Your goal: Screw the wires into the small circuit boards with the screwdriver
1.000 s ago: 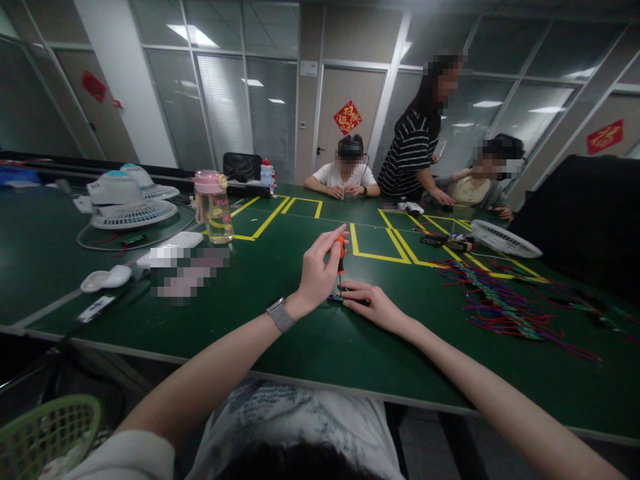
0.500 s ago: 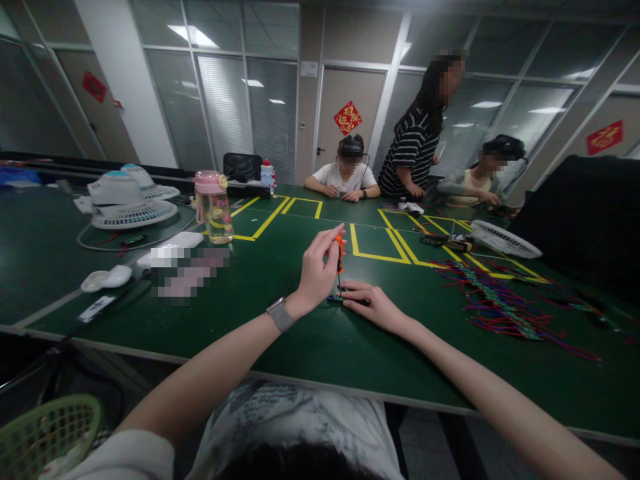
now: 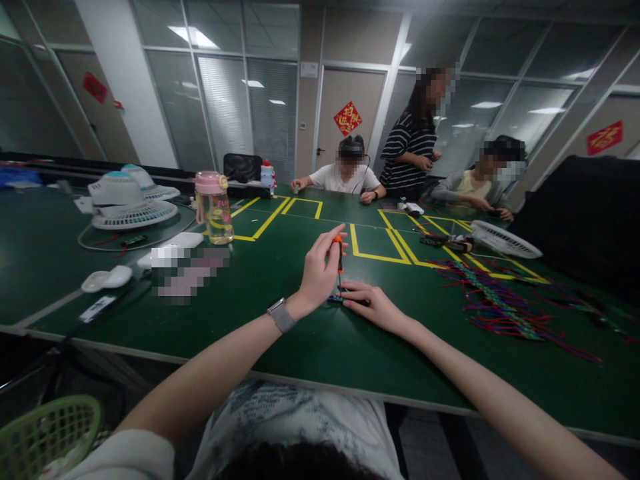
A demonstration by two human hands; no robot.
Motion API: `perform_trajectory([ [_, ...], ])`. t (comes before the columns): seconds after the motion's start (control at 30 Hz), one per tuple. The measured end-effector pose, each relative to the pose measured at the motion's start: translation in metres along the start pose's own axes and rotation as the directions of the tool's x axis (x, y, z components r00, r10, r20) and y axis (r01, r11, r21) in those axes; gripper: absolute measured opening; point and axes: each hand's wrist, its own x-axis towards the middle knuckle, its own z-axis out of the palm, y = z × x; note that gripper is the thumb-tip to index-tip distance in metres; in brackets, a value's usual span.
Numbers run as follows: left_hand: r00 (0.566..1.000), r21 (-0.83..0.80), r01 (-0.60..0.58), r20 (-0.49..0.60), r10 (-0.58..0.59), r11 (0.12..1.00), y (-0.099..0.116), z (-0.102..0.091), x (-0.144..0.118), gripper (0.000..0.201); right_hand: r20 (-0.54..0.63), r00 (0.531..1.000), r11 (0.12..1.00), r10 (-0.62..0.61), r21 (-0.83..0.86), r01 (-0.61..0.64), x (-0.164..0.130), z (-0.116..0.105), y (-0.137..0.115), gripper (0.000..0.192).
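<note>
Currently left hand (image 3: 317,270) has its grip closed round the orange handle of a small screwdriver (image 3: 340,257), held upright, tip down on a small dark part (image 3: 336,299) lying on the green bench (image 3: 300,333). Right hand (image 3: 373,303) lies flat on the bench, fingers pressed on the right end of that part; grip not wrapped round anything, fingers stretched out, just pinning it. Part too small to tell what it is. Grey watch (image 3: 281,315) on the left wrist.

Around: pink-lidded water bottle (image 3: 213,207) further left, near yellow tape lines (image 3: 380,250). Two white fan heads (image 3: 131,200) far left with a cable looping in front. Small white oval piece (image 3: 105,279) near the left edge. Bundle of red, blue and green wires (image 3: 495,300) spread to the right, well apart from the hands; another white fan grille (image 3: 505,239) beyond it. Green basket (image 3: 45,433) bottom left, below the bench. Across the bench two people sit, and one person in a striped top (image 3: 413,150) stands between them
</note>
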Motion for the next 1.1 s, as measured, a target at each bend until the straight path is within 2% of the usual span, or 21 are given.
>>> perform_trajectory([
  [0.1,1.000,-0.015,0.000,-0.025,0.000,1.000,0.0002,0.0009,-0.0001,0.030,-0.005,1.000,1.000,0.001,0.005,-0.001,0.0004,0.0000,-0.0007,0.026],
  [0.2,0.996,0.090,-0.058,-0.066,0.064,0.994,0.0040,-0.0004,0.0002,0.020,-0.016,1.000,1.000,0.004,0.021,-0.004,0.0009,0.0004,-0.0009,0.025],
  [0.3,0.994,0.148,-0.090,-0.056,0.099,0.985,0.0074,-0.0019,-0.0001,0.018,-0.020,1.000,0.999,0.008,0.033,-0.007,0.0011,0.0006,-0.0012,0.025],
  [0.4,0.996,0.096,-0.089,-0.007,0.090,0.991,0.0068,-0.0018,-0.0010,0.029,-0.018,1.000,1.000,0.008,0.030,-0.008,0.0009,0.0005,-0.0013,0.024],
  [0.57,1.000,-0.055,0.006,0.030,-0.004,0.998,0.0013,0.0010,-0.0024,0.038,-0.011,1.000,1.000,0.015,0.012,-0.015,0.0004,0.0006,-0.0007,0.026],
  [0.8,0.998,0.091,-0.063,-0.006,0.064,0.994,0.0063,-0.0008,-0.0020,0.024,-0.020,1.000,1.000,0.004,0.015,-0.004,0.0000,0.0014,-0.0011,0.026],
  [0.87,0.997,0.116,-0.079,-0.006,0.080,0.990,0.0067,-0.0015,-0.0027,0.026,-0.015,1.000,1.000,0.007,0.012,-0.006,0.0000,0.0013,-0.0016,0.027],
  [1.1,0.998,-0.015,0.002,0.060,-0.001,1.000,-0.0019,0.0001,-0.0039,0.038,0.009,1.000,1.000,0.004,-0.011,-0.004,-0.0004,-0.0002,-0.0029,0.030],
])
